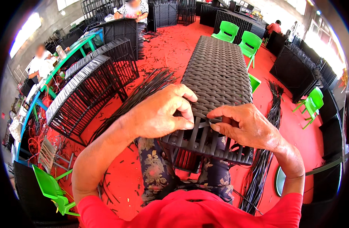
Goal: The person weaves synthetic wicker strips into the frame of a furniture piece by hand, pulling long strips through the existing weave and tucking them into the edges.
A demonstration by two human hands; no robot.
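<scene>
Head view: the left hand point(165, 110) and right hand point(245, 125) both pinch a strip point(202, 122) on the woven panel point(216, 72); pull it snug and flat.

The left hand point(163, 112) covers the woven panel point(218, 72) at its near left corner, so the weave under the palm cannot be seen. The right hand point(245, 127) hides the strand ends at the weave's last row; what its fingertips pinch is too small to tell. The frame point(189, 159) under the panel is lost behind the knees. At 11 o'clock a seated person point(39, 62) is blurred, and at 12 o'clock another person point(134, 9) is cut by the top edge (face blurred). The strand bundle point(258, 174) at 5 o'clock runs behind the right forearm.
</scene>
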